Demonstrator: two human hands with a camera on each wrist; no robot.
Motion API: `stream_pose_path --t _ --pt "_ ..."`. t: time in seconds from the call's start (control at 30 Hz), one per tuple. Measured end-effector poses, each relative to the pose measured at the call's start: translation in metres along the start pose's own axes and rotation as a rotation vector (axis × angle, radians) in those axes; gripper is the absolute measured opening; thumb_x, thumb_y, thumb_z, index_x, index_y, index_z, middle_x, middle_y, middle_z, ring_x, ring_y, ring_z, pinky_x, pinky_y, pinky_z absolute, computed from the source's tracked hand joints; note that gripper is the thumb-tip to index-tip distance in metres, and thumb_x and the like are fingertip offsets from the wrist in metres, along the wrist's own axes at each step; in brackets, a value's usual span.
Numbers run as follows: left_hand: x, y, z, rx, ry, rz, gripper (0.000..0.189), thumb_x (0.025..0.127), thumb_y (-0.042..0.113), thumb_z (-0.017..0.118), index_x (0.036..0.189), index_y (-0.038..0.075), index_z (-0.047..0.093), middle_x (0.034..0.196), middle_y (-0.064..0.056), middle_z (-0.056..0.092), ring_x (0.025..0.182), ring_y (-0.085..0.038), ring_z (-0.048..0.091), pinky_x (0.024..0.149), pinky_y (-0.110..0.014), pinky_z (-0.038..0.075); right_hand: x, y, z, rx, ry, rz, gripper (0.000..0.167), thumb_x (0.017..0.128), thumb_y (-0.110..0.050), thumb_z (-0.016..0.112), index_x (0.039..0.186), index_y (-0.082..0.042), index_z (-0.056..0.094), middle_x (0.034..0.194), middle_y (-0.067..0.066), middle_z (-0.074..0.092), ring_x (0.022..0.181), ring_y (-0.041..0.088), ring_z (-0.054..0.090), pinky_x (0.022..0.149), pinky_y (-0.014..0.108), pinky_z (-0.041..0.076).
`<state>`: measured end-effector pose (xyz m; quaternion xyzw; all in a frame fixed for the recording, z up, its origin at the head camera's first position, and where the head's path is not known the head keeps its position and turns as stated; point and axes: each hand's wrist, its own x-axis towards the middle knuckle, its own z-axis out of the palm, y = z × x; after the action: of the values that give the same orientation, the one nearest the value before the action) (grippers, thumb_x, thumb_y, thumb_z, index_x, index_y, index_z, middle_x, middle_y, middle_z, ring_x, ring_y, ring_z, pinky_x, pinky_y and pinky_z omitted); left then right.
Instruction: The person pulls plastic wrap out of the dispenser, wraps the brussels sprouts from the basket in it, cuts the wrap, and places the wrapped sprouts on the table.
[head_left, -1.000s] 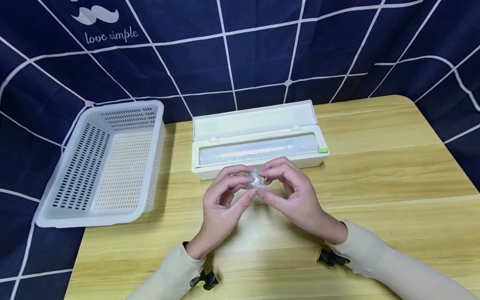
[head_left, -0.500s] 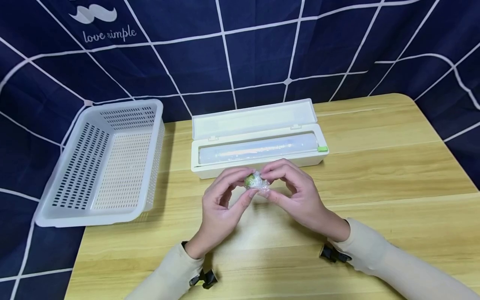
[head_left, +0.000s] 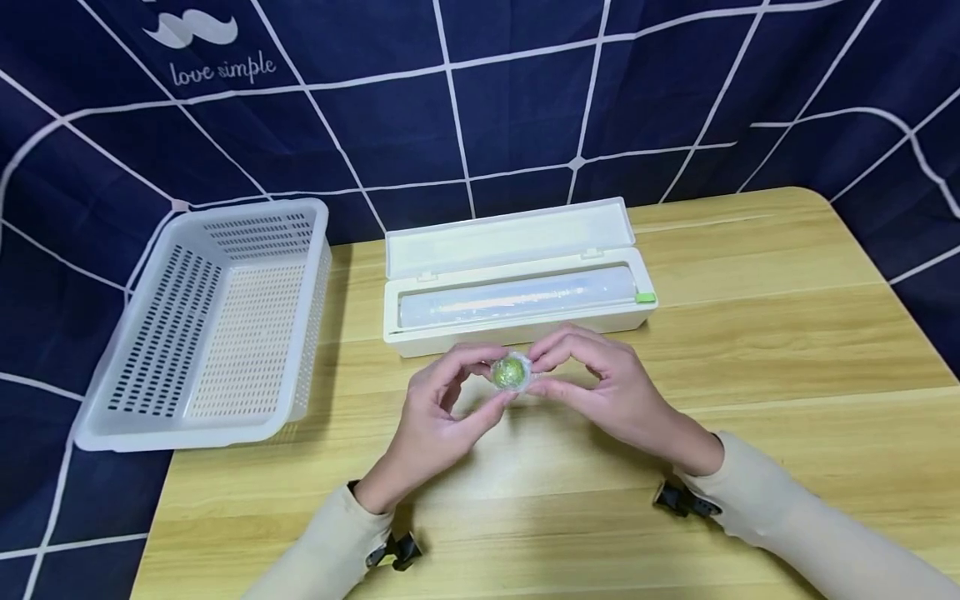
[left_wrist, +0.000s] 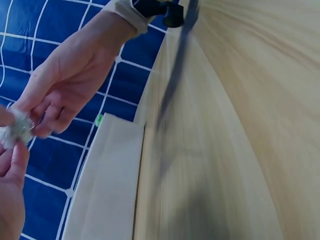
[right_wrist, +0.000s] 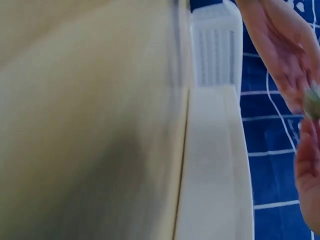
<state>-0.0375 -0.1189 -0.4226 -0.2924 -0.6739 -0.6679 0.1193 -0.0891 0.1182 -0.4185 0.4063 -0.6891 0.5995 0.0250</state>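
A small round green fruit (head_left: 509,372), wrapped in crinkled clear cling film, is held above the table in the head view. My left hand (head_left: 438,408) pinches it from the left between thumb and fingers. From the other side, the thumb and fingertips of my right hand (head_left: 615,392) pinch the edge of its film. In the left wrist view the wrapped fruit (left_wrist: 20,129) sits at the left edge, partly covered by fingers. The right wrist view catches only part of the fruit (right_wrist: 312,104) at its right edge.
Just beyond the hands stands a white cling film box (head_left: 450,340), lid raised, with a film roll (head_left: 517,297) inside and a green slider (head_left: 645,297) at its right end. A white perforated basket (head_left: 296,367) stands at the left of the wooden table (head_left: 787,350). Dark blue gridded cloth (head_left: 517,117) hangs behind.
The fruit has turned between the fingers, so its green side now faces up, where mostly crumpled film showed before. Both hands have moved slightly toward the person, and the right wrist has shifted right.
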Motion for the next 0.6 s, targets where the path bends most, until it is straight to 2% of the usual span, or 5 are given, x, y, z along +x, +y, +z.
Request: stream_pose_path --t 0.1,0.2,0.33,0.47,0.6 --pt "-0.004 -0.001 -0.005 0.013 -0.068 -0.056 0.042 0.089 -0.017 0.079 0.128 -0.004 0.069 0.127 -0.017 0.072 0.105 -0.029 0.069 0.093 -0.040 0.061 -0.001 0.002 -0.008 -0.086 -0.089 0.031 0.051 0.080 0.009 0.092 0.123 -0.012 0.075 0.115 -0.004 0.077 0.104 0.016 0.071 0.096 0.030 0.057" --pt "-0.006 -0.003 -0.007 0.073 -0.128 -0.075 0.041 0.090 -0.013 0.081 0.127 0.000 0.073 0.129 -0.013 0.071 0.108 -0.026 0.069 0.090 -0.041 0.062 -0.003 0.005 -0.013 -0.171 -0.187 0.005 0.056 0.082 -0.001 0.095 0.132 -0.012 0.073 0.119 -0.008 0.076 0.105 0.012 0.071 0.092 0.032 0.059" --pt "-0.008 -0.009 -0.007 0.177 -0.191 -0.076 0.041 0.090 -0.009 0.085 0.128 0.003 0.075 0.127 -0.008 0.072 0.107 -0.020 0.070 0.091 -0.038 0.062 -0.007 0.009 -0.016 -0.257 -0.282 -0.052 0.042 0.090 -0.016 0.092 0.129 -0.016 0.076 0.120 -0.011 0.074 0.107 0.010 0.070 0.089 0.033 0.060" --pt "-0.009 -0.014 -0.007 0.218 -0.251 -0.152 0.041 0.088 -0.007 0.088 0.125 0.005 0.074 0.123 -0.003 0.074 0.104 -0.014 0.071 0.094 -0.035 0.061 -0.011 0.015 -0.016 -0.348 -0.336 -0.063 0.030 0.094 -0.025 0.089 0.122 -0.019 0.077 0.114 -0.014 0.073 0.099 0.010 0.069 0.087 0.029 0.058" --pt "-0.012 -0.022 -0.005 0.257 -0.307 -0.243 0.035 0.088 -0.003 0.090 0.118 0.007 0.075 0.120 -0.001 0.074 0.102 -0.010 0.070 0.093 -0.033 0.061 -0.013 0.019 -0.012 -0.444 -0.414 -0.012 0.023 0.096 -0.030 0.087 0.114 -0.021 0.077 0.108 -0.015 0.072 0.092 0.009 0.068 0.082 0.029 0.058"
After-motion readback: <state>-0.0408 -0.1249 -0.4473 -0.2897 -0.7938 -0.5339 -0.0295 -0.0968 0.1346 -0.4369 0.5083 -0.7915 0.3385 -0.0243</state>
